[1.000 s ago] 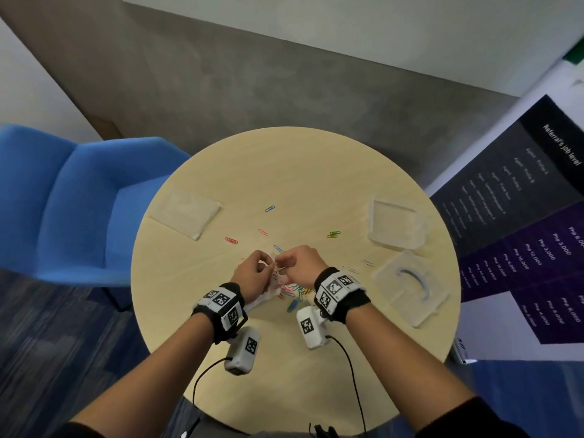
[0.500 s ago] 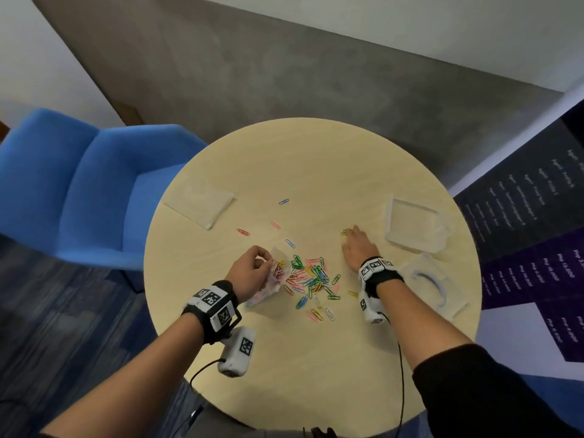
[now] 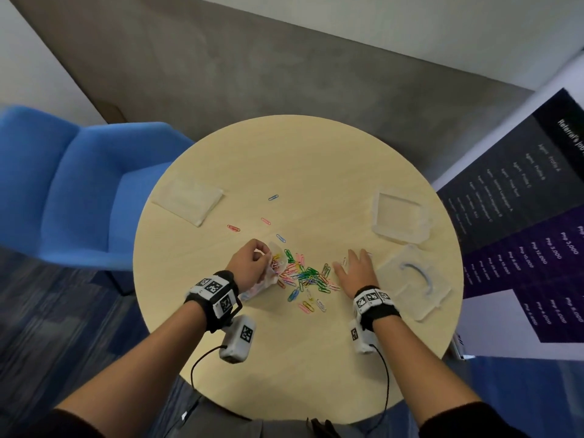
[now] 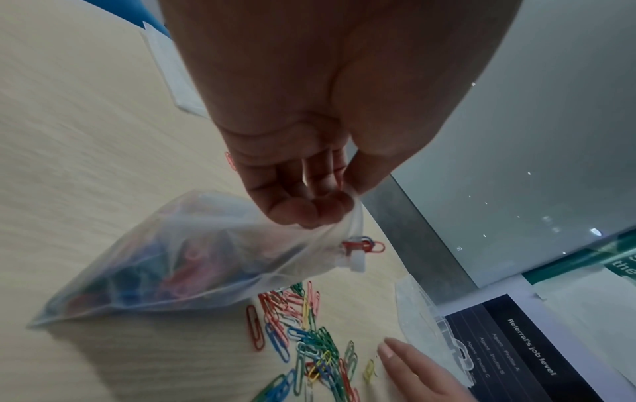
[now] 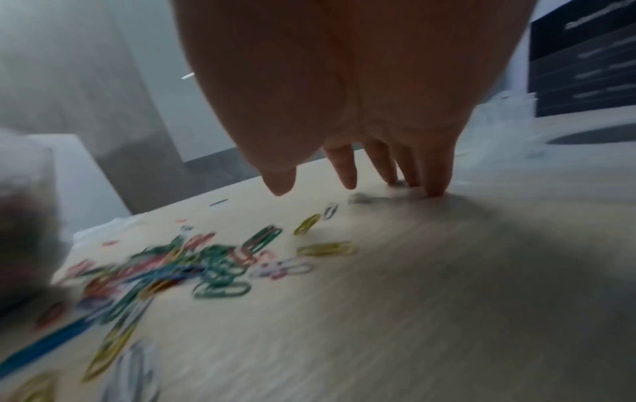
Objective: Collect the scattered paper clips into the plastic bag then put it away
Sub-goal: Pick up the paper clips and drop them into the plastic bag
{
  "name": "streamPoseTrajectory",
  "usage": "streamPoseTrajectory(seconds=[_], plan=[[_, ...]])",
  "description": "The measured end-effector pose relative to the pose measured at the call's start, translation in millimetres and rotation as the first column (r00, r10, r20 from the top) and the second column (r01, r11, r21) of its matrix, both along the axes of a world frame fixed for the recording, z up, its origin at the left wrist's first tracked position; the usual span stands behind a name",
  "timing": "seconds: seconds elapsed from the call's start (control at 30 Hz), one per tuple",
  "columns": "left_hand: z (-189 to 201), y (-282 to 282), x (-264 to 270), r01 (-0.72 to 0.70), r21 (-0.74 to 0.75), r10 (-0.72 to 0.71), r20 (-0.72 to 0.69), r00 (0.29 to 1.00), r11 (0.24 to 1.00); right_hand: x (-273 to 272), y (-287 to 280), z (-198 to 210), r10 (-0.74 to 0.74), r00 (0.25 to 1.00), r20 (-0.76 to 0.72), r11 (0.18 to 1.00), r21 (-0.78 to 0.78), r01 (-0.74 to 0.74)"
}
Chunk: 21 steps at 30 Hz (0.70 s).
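Note:
A clear plastic bag (image 4: pixel 179 261) partly filled with coloured paper clips lies on the round table, mouth toward the pile. My left hand (image 3: pixel 252 263) pinches the bag's upper rim between thumb and fingers (image 4: pixel 309 212). A heap of coloured paper clips (image 3: pixel 305 275) lies just right of the bag (image 3: pixel 275 270). My right hand (image 3: pixel 354 271) lies flat with straight fingers on the table right of the heap, its fingertips (image 5: pixel 435 187) touching the wood by a few stray clips (image 5: pixel 330 210). Several single clips (image 3: pixel 273 197) lie farther back.
A flat clear bag (image 3: pixel 189 199) lies at the table's back left. A clear plastic box (image 3: pixel 399 221) and its lid (image 3: pixel 414 279) sit at the right. A blue armchair (image 3: pixel 79 191) stands left of the table (image 3: pixel 316 358). A dark banner (image 3: pixel 521 216) stands at the right.
My right hand left the bag, reached to the far right clips, and now lies flatter, nearer and more to the right. The left hand keeps holding the bag.

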<state>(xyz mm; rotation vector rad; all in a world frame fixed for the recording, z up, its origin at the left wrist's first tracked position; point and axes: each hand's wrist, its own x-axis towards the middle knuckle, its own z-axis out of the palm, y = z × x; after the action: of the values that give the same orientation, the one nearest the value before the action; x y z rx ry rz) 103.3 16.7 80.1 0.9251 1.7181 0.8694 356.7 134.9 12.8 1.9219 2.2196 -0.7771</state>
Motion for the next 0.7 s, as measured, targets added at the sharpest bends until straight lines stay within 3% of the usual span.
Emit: streamPoseTrajectory(seconds=[0.17,0.3,0.57,0.7], plan=[[3.9,-1.0,1.4,0.009,-0.002,-0.009,-0.024,1.000,1.000,-47.6,-30.1,0.3,0.237,0.971,0.024,0.971,-0.016,-0.237],[3.1,-1.7,0.0,0.002,0.006,-0.002,-0.009,1.000,1.000,-63.5,-65.3,-0.4,0.498,0.842,0.208,0.865,-0.045,-0.500],[4.3,-2.6,0.9,0.011,-0.003,-0.011,-0.010,1.000,1.000,-58.0,-79.5,-5.4,0.581,0.792,0.185,0.783,0.139,-0.607],[4.8,-0.1,0.9,0.030,-0.014,-0.030,-0.020,0.999,0.999,-56.6,-53.8,4.2,0.543,0.832,0.115,0.826,0.105,-0.553]])
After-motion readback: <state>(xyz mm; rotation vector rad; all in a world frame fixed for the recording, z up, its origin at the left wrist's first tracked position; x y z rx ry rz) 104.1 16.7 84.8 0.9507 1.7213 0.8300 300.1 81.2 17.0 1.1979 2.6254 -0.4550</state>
